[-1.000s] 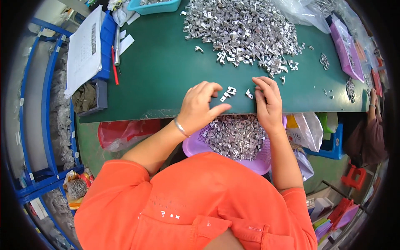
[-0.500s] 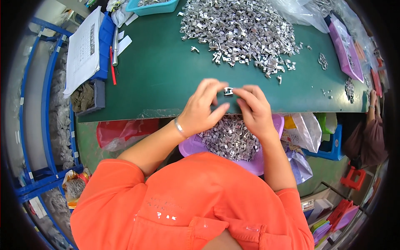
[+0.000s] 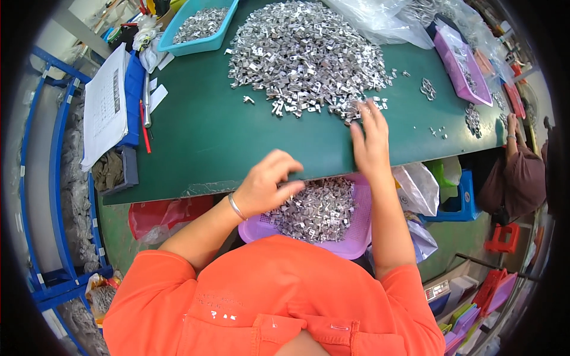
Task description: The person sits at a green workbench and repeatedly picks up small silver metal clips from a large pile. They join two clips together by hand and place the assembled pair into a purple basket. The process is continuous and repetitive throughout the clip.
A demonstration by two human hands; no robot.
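Observation:
My right hand (image 3: 373, 142) reaches over the green table, its fingers stretched out at the near right edge of a big heap of small silver metal clips (image 3: 303, 50). Its fingertips cover a few pieces there, and no clip shows in its grasp. Closer to me, my left hand (image 3: 265, 185) hovers by the table's front edge, its fingers curved and the thumb apart from them. Nothing is visible between them. Just below that hand, a purple basket (image 3: 363, 207) holds many similar metal pieces (image 3: 317, 210), partly under the tabletop.
A turquoise tray (image 3: 217, 43) of metal parts stands at the far left. Papers on a blue holder (image 3: 135, 98) and a red pen (image 3: 145, 127) lie at the left. A pink basket (image 3: 454, 65) stands at the right, near another person's arm (image 3: 512, 133).
My hands have parted from around a small metal piece, which no longer shows between them. The right went forward to the heap; the left drew back toward the basket. The view has shifted.

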